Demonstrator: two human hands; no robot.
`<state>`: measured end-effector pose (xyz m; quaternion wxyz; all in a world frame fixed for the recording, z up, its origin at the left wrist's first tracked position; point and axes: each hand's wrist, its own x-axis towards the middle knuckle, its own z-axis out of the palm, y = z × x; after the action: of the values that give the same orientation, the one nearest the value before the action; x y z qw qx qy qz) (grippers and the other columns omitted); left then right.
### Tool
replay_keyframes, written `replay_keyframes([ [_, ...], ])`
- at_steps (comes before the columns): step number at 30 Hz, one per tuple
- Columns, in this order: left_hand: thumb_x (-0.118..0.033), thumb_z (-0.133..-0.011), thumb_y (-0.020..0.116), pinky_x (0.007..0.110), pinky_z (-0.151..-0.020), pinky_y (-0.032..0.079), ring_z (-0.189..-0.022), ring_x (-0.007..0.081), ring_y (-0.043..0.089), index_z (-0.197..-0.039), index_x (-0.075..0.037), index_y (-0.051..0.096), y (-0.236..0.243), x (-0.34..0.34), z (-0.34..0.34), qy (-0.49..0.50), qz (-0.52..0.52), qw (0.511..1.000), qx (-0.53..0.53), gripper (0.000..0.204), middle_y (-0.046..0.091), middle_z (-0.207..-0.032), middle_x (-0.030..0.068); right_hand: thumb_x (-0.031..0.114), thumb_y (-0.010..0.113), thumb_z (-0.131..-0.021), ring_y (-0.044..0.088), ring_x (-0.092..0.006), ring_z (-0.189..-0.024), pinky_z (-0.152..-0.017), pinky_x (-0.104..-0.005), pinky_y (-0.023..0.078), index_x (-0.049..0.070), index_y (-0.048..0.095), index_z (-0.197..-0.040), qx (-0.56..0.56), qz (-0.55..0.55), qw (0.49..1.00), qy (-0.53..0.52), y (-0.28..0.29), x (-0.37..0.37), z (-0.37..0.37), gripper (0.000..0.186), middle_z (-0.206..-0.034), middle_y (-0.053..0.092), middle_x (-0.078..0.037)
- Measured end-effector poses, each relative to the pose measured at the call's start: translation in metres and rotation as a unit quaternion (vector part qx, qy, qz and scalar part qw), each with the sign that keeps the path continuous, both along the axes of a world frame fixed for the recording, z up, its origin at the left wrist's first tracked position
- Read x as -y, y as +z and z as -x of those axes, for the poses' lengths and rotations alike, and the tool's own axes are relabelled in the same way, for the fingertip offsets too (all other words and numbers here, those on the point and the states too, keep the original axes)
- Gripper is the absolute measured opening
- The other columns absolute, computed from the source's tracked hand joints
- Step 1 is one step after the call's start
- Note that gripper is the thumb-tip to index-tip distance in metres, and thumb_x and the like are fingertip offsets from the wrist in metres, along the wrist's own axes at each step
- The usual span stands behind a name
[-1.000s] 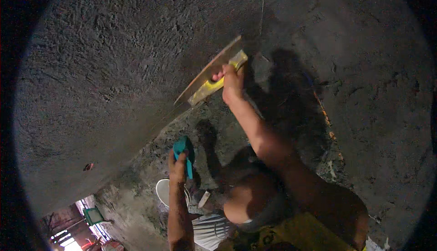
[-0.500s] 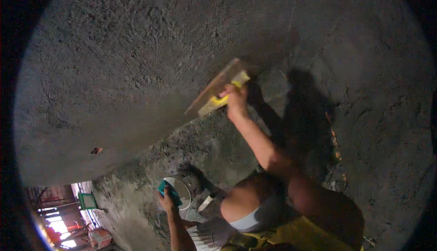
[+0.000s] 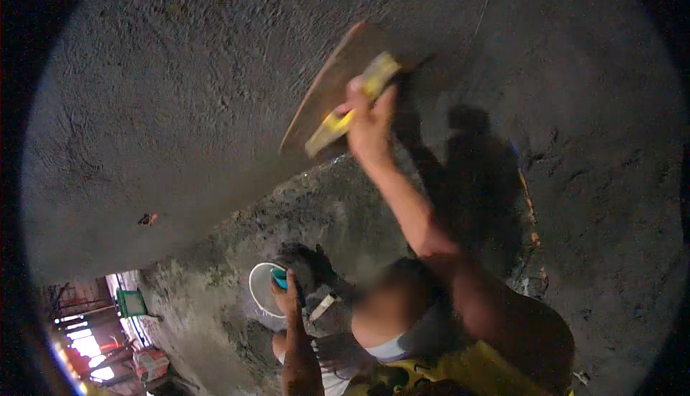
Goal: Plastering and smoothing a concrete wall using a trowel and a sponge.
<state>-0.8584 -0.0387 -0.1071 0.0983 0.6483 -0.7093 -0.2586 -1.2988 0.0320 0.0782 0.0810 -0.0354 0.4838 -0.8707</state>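
My right hand is wrapped round the yellow handle of a long plastering float. Its broad brown blade lies against or very close to the dark grey plaster; I cannot tell whether it touches. Lower down, my left hand is closed on a teal object, mostly covered by the fingers, its kind unclear. That hand is over the right side of a round white bucket, with the teal object at its mouth. What the bucket holds is hard to make out.
A pale flat tool or strip lies right of the bucket. Rough, patchy ground borders the plaster. A green frame-like object and a bright opening are at the lower left. An orange-brown streak marks the surface at right.
My right hand has moved the float upward across the plaster, blurring slightly. My left hand has shifted rightward over the bucket, and the teal object has turned and sits at its mouth.
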Motion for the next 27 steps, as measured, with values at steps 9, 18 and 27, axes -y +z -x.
replay_keyframes([
  [9,-0.064,-0.085,0.051,0.047,-0.099,0.039,-0.122,0.0422,0.049,-0.138,-0.001,0.042,-0.036,-0.002,0.017,0.022,-0.034,0.998,0.045,0.084,0.051,-0.133,0.0255,0.031,0.054,-0.097,0.049,-0.0103,-0.069,-0.062,-0.0307,0.045,0.006,0.045,-0.112,0.02,-0.007,0.998,-0.061,-0.089,0.019,0.001,0.031,-0.082,0.047,0.001],
  [18,-0.057,-0.089,0.05,0.046,-0.101,0.039,-0.122,0.0418,0.049,-0.139,-0.001,0.041,-0.035,-0.018,0.058,-0.02,-0.046,0.998,0.049,0.076,0.051,-0.133,0.0245,0.039,0.053,-0.097,0.053,-0.0144,-0.077,-0.073,-0.0324,0.049,0.004,0.048,-0.122,0.111,-0.04,0.985,-0.129,-0.122,-0.01,0.034,0.044,-0.09,0.052,-0.003],
  [27,-0.062,-0.088,0.047,0.046,-0.101,0.038,-0.123,0.0437,0.047,-0.14,-0.001,0.04,-0.038,-0.004,0.038,0.001,-0.069,0.997,-0.028,0.08,0.05,-0.132,0.0265,0.038,0.046,-0.099,0.059,-0.0167,-0.091,-0.08,-0.0327,0.048,0.006,0.055,-0.117,0.139,0.001,0.97,-0.197,-0.097,-0.025,0.06,0.038,-0.106,0.062,-0.005],
])
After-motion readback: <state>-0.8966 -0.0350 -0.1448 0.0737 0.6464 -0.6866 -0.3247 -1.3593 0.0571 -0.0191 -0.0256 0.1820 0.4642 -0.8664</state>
